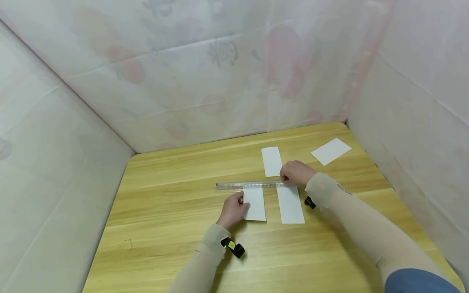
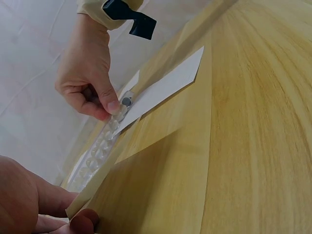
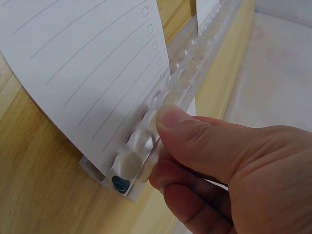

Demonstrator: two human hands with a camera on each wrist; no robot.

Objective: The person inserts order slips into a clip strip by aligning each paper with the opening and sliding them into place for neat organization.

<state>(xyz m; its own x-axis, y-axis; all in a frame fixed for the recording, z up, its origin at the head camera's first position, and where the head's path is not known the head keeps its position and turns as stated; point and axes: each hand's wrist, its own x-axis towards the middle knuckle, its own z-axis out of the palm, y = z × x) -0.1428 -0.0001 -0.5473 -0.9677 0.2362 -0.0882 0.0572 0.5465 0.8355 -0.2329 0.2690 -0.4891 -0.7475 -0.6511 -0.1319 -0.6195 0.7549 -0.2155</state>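
Observation:
A long clear plastic ticket rail [image 1: 231, 186], lined with round clear balls, lies crosswise on the table. At its right end, my right hand [image 1: 297, 174] pinches it between thumb and fingers. A lined slip of paper with checkboxes [image 3: 92, 63] has its edge at the rail in the right wrist view; it is the right-hand slip [image 1: 292, 207] in the head view. My left hand [image 1: 233, 211] pinches the left edge of another white slip [image 1: 254, 205], its thumb on top. That slip's upper edge meets the rail; whether it sits inside is unclear.
Beyond the rail lies a white slip [image 1: 272, 160], and another slip [image 1: 331, 151] rests askew at the back right. The wooden table [image 1: 165, 228] is enclosed by pale fabric walls [image 1: 183, 81] at the back and both sides.

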